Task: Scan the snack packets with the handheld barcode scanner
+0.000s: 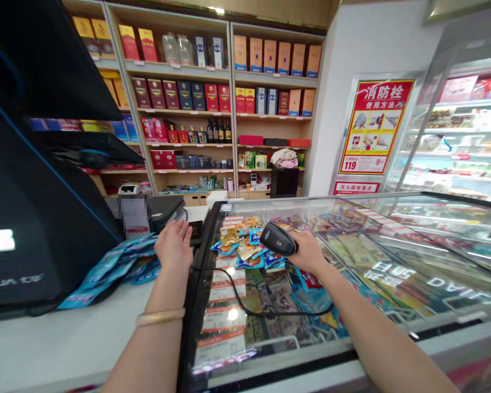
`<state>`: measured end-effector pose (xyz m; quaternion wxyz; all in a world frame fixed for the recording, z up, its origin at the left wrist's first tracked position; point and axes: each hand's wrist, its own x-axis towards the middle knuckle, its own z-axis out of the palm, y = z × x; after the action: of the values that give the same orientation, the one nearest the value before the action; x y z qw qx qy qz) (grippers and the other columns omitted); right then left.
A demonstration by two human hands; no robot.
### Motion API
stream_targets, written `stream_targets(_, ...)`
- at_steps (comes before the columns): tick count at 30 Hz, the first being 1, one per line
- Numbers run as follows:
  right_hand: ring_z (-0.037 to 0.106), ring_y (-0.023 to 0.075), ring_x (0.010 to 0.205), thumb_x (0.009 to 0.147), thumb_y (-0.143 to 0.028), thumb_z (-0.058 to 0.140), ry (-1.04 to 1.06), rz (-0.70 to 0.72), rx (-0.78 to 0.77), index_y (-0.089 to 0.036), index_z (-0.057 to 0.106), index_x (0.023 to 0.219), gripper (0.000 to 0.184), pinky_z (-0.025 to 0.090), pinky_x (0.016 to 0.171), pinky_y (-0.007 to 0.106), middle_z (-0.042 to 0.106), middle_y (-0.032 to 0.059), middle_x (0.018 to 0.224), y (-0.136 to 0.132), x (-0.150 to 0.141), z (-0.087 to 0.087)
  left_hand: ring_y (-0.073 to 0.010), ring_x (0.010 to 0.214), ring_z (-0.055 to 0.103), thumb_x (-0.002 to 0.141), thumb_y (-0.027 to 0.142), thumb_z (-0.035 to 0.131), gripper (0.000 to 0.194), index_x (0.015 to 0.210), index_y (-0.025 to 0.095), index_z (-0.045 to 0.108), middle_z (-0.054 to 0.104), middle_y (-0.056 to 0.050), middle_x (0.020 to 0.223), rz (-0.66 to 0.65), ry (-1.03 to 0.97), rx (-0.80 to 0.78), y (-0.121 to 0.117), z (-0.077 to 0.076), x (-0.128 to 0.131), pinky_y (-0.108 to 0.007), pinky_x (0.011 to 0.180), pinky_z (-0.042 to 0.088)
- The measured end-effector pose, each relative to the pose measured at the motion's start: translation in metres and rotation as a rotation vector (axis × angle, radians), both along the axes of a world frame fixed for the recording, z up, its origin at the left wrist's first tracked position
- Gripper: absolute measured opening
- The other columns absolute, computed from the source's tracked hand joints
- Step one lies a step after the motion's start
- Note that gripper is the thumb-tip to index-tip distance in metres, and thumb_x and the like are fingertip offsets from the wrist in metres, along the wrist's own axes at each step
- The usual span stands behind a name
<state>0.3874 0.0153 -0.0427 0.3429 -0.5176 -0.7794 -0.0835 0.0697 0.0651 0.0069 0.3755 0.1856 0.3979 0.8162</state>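
Observation:
My right hand [307, 251] grips a black handheld barcode scanner [278, 239], its head pointing left over a pile of small snack packets [249, 251]. These blue and gold packets lie on the glass top of a freezer [270, 341]. A black cable [245, 311] loops across the glass below them. Beside the freezer's left edge, my left hand [174, 244] is raised with its fingers stretched out and nothing visible in it. Left of that hand, a string of blue packets [114, 267] lies on the white counter [85, 341].
A black checkout terminal [36, 218] stands close on the left. Behind the packets sits a dark boxy device [166, 210]. Shelves of boxed bottles [180, 95] line the back wall. A red and yellow fire-hydrant poster [378, 128] hangs beside a lit display fridge [470, 142].

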Motion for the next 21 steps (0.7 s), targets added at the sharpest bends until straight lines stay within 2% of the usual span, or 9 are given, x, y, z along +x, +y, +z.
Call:
stream_targets(2, 0.066, 0.0219, 0.08, 0.073, -0.033, 0.066, -0.002, -0.001, -0.016, -0.021, 0.067, 0.087, 0.019, 0.035, 0.074, 0.029, 0.073, 0.0047, 0.081, -0.001, 0.0, 0.002, -0.0183, 0.091, 0.068, 0.069, 0.021, 0.065, 0.022, 0.091, 0.016, 0.063, 0.07, -0.008, 0.094, -0.068, 0.293, -0.074, 0.001, -0.008, 0.01, -0.035, 0.089, 0.055)
stream_targets(5, 0.066, 0.0215, 0.08, 0.074, -0.03, 0.065, 0.001, -0.006, -0.028, -0.021, 0.067, 0.09, 0.018, 0.034, 0.074, 0.029, 0.073, 0.0044, 0.083, -0.002, 0.0, 0.004, -0.0244, 0.097, 0.068, 0.069, 0.026, 0.065, 0.03, 0.095, 0.014, 0.069, 0.073, -0.011, 0.098, -0.163, 0.923, -0.217, 0.001, -0.021, 0.024, -0.039, 0.092, 0.051)
stream_targets(8, 0.066, 0.0217, 0.081, 0.074, -0.031, 0.066, -0.007, -0.013, -0.021, -0.021, 0.067, 0.087, 0.017, 0.034, 0.075, 0.03, 0.073, 0.0043, 0.083, -0.002, 0.0, 0.005, -0.0308, 0.108, 0.065, 0.068, 0.025, 0.067, 0.037, 0.103, 0.016, 0.072, 0.071, -0.015, 0.113, -0.229, 1.52, -0.354, -0.001, -0.034, 0.033, -0.04, 0.095, 0.048)
stream_targets(10, 0.065, 0.0216, 0.081, 0.073, -0.031, 0.066, -0.011, -0.008, -0.02, -0.021, 0.066, 0.084, 0.015, 0.034, 0.075, 0.029, 0.073, 0.0045, 0.082, -0.002, 0.001, 0.005, -0.0325, 0.113, 0.062, 0.068, 0.025, 0.068, 0.045, 0.112, 0.018, 0.07, 0.067, -0.016, 0.123, -0.252, 1.781, -0.441, -0.003, -0.039, 0.036, -0.039, 0.094, 0.048)
stream_targets(12, 0.065, 0.0212, 0.08, 0.073, -0.031, 0.067, -0.008, 0.0, -0.017, -0.021, 0.067, 0.086, 0.016, 0.034, 0.074, 0.029, 0.073, 0.0046, 0.082, -0.002, 0.0, 0.005, -0.0318, 0.113, 0.063, 0.069, 0.024, 0.066, 0.047, 0.116, 0.019, 0.068, 0.067, -0.016, 0.125, -0.278, 1.921, -0.508, -0.004, -0.043, 0.038, -0.037, 0.092, 0.048)
stream_targets(14, 0.065, 0.0211, 0.081, 0.073, -0.031, 0.067, -0.005, 0.004, -0.01, -0.021, 0.068, 0.09, 0.02, 0.034, 0.074, 0.029, 0.073, 0.005, 0.083, -0.002, 0.0, 0.005, -0.0308, 0.108, 0.066, 0.07, 0.024, 0.065, 0.044, 0.114, 0.018, 0.069, 0.07, -0.017, 0.117, -0.309, 1.982, -0.532, -0.005, -0.044, 0.039, -0.035, 0.089, 0.049)
stream_targets(17, 0.065, 0.0212, 0.081, 0.074, -0.033, 0.067, -0.005, -0.002, 0.002, -0.022, 0.069, 0.094, 0.024, 0.035, 0.074, 0.029, 0.074, 0.0052, 0.084, -0.001, 0.0, 0.004, -0.0299, 0.1, 0.069, 0.07, 0.021, 0.062, 0.041, 0.11, 0.019, 0.07, 0.074, -0.015, 0.105, -0.326, 1.999, -0.533, -0.006, -0.044, 0.039, -0.034, 0.086, 0.049)
stream_targets(21, 0.065, 0.0218, 0.08, 0.072, -0.033, 0.069, 0.0, -0.012, 0.004, -0.022, 0.07, 0.092, 0.023, 0.035, 0.074, 0.03, 0.074, 0.0046, 0.082, 0.0, -0.001, 0.002, -0.0297, 0.098, 0.069, 0.072, 0.02, 0.058, 0.037, 0.107, 0.019, 0.071, 0.074, -0.016, 0.104, -0.295, 1.993, -0.535, -0.008, -0.041, 0.037, -0.034, 0.082, 0.05)
